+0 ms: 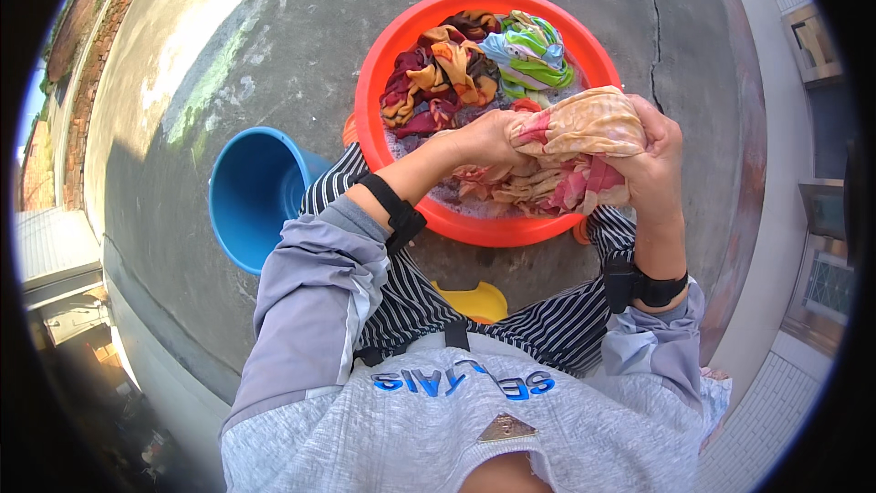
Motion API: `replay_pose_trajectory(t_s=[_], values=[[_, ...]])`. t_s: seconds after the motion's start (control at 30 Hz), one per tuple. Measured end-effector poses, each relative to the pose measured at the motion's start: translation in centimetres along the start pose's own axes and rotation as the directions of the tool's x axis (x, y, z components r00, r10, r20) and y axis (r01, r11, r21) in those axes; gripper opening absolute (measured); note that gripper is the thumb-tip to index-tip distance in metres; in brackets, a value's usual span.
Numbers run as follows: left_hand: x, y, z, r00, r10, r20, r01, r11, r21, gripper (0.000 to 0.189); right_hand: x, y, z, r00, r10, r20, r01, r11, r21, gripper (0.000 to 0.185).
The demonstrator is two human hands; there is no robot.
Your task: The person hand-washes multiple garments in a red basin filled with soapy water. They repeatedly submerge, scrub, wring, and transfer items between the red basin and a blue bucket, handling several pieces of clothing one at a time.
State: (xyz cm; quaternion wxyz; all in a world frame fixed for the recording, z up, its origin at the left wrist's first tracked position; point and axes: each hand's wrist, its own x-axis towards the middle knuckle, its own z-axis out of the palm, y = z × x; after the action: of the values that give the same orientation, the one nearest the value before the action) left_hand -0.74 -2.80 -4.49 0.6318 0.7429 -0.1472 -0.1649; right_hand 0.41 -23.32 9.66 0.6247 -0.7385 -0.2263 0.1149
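Observation:
Between my two hands hangs a wet, bunched cloth [582, 123] in cream and pink-red, held over the near right part of a round red plastic basin [373, 82]. My left hand [493, 140] grips its left side; my right hand [653, 150] is closed around its right end. Lower folds of the cloth hang towards the sudsy water [472, 202]. Farther back in the basin lie a crumpled dark red and orange patterned cloth [445, 72] and a green, blue and white printed cloth [530, 55].
A blue plastic bucket [256, 202] lies tipped by my left knee, its mouth towards me. Under me shows part of a yellow plastic seat [475, 301]. The concrete floor [308, 34] has a long crack [653, 20] at the right. A building wall [742, 219] stands farther right.

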Motion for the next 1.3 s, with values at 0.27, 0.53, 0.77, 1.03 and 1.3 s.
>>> replay_pose_trajectory(t_s=[0.27, 0.53, 0.77, 1.03, 1.3], values=[[-1.2, 9.1, -3.6, 0.895, 0.271, -0.355, -0.281, 0.959, 0.024, 0.018, -2.4, -7.8, -4.3, 0.966, -0.184, -0.183, 0.163, 0.979, -0.124, 0.038], [-4.9, 19.5, -6.4, 0.623, 0.693, -0.363, -0.423, 0.689, 0.589, 0.034, -3.3, -11.8, -7.2, 0.872, -0.356, -0.337, 0.331, 0.935, -0.129, 0.041], [-2.0, 8.2, -6.7, 0.994, 0.1, -0.041, -0.077, 0.921, 0.381, 0.035, -1.6, -2.7, -6.7, 0.999, -0.035, 0.033, 0.041, 0.974, -0.224, 0.018], [-0.8, -13.9, -0.9, 0.779, -0.566, -0.271, 0.579, 0.481, 0.659, 0.101, -1.9, 24.2, 4.3, 0.926, 0.377, -0.02, -0.302, 0.705, -0.641, 0.06], [-2.2, -25.4, 4.9, 0.783, -0.424, -0.455, 0.615, 0.416, 0.67, 0.114, -7.9, 36.8, 11.7, 0.95, 0.3, 0.089, -0.097, 0.554, -0.827, 0.078]])
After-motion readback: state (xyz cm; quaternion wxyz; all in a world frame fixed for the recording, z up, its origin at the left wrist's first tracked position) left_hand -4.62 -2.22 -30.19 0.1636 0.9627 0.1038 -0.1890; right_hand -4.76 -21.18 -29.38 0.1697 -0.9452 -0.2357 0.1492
